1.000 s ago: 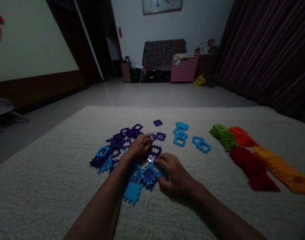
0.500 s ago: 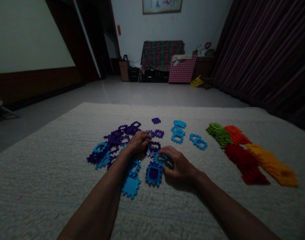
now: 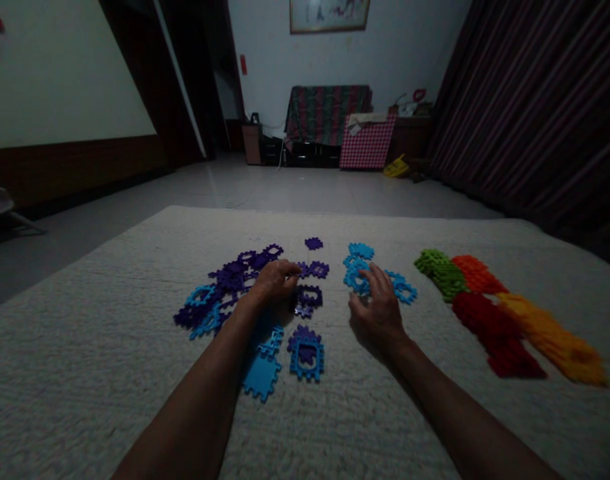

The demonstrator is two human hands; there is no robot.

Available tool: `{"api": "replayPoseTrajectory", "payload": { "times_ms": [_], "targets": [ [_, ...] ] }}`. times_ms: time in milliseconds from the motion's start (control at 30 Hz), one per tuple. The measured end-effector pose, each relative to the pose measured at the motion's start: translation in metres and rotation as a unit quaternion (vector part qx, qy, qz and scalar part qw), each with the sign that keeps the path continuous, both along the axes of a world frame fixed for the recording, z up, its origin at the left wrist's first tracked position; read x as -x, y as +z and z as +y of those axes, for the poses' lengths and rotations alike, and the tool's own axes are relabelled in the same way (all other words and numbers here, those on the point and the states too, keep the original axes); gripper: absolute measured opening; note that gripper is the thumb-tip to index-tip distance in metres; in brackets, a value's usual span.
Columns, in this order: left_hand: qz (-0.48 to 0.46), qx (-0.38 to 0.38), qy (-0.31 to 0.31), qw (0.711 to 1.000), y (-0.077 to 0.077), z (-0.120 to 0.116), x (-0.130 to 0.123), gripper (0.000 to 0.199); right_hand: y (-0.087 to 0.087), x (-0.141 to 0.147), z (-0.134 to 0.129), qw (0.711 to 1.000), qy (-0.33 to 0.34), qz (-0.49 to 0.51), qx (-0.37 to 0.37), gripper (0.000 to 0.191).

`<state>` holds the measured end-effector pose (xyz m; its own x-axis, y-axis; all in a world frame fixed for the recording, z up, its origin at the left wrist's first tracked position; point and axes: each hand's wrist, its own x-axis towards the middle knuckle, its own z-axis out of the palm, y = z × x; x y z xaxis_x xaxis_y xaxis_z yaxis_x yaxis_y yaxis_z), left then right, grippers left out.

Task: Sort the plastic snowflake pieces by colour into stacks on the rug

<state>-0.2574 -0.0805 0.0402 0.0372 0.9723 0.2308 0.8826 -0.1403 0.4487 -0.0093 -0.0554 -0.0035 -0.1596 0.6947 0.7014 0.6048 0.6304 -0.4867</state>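
Note:
My left hand (image 3: 276,280) is curled beside the scattered purple pieces, its fingertips at a purple notched square (image 3: 303,269); whether it grips anything is hidden. My right hand (image 3: 379,310) has thumb and fingers apart around the near edge of a group of light-blue notched frames (image 3: 357,275), with fingertips touching or just above them. Between my hands lie a purple frame (image 3: 311,295) and, nearer me, a blue frame (image 3: 307,373) overlapping a purple piece (image 3: 305,332). A solid light-blue square (image 3: 261,377) lies by my left forearm.
A heap of mostly purple pieces (image 3: 229,280) lies on the left of the pale mat (image 3: 109,373). Rows of green (image 3: 441,275), orange (image 3: 477,273), dark red (image 3: 495,333) and yellow (image 3: 552,337) pieces are on the right. A lone purple piece (image 3: 313,243) lies farther off.
My right hand has moved away and to the right from the near stack to the light-blue group, and the blue frame it gripped has left that stack. My left hand has hardly moved.

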Motion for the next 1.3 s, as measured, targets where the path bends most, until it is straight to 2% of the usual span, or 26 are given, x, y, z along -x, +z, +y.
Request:
{"api": "replayPoseTrajectory", "payload": {
  "times_ms": [67, 200, 267, 400, 533, 600, 667, 800, 1000, 1100, 1200, 1300],
  "targets": [
    [0.050, 0.035, -0.006, 0.998, 0.005, -0.002, 0.009, 0.035, 0.000, 0.000, -0.002, 0.999, 0.029, -0.022, -0.018, 0.045],
    [0.088, 0.145, -0.029, 0.985, 0.016, -0.009, 0.020, 0.054, 0.004, 0.007, -0.017, 0.978, 0.193, -0.079, 0.008, 0.047],
    [0.092, 0.181, -0.027, 0.979, 0.019, -0.011, 0.021, 0.062, 0.008, 0.012, -0.027, 0.964, 0.236, -0.117, 0.027, 0.048],
    [0.110, 0.182, -0.021, 0.977, 0.017, -0.011, 0.016, 0.063, 0.016, 0.016, -0.039, 0.939, 0.256, -0.221, 0.064, 0.049],
    [0.097, 0.173, -0.004, 0.980, 0.017, -0.010, 0.015, 0.067, 0.019, 0.016, -0.041, 0.931, 0.265, -0.243, 0.068, 0.044],
    [0.064, 0.167, 0.013, 0.984, 0.019, -0.009, 0.017, 0.061, 0.019, 0.017, -0.039, 0.933, 0.267, -0.233, 0.061, 0.043],
    [0.010, 0.160, 0.031, 0.987, 0.021, -0.008, 0.019, 0.046, 0.019, 0.017, -0.038, 0.934, 0.270, -0.226, 0.059, 0.042],
    [-0.162, 0.141, 0.050, 0.975, 0.022, -0.005, 0.020, 0.022, 0.017, 0.018, -0.036, 0.936, 0.272, -0.214, 0.060, 0.043],
    [-0.326, 0.139, 0.054, 0.934, 0.027, -0.006, 0.011, 0.026, 0.013, 0.018, -0.033, 0.941, 0.288, -0.167, 0.059, 0.044],
    [-0.385, 0.115, 0.032, 0.915, 0.033, -0.007, 0.005, 0.026, 0.011, 0.020, -0.032, 0.949, 0.286, -0.111, 0.076, 0.043],
    [-0.428, 0.104, 0.003, 0.898, 0.033, -0.006, -0.005, 0.026, 0.011, 0.022, -0.032, 0.952, 0.292, -0.045, 0.085, 0.032],
    [-0.456, 0.119, -0.003, 0.882, 0.027, -0.004, -0.021, 0.025, 0.013, 0.024, -0.034, 0.944, 0.307, 0.002, 0.118, 0.019]
  ]
}}
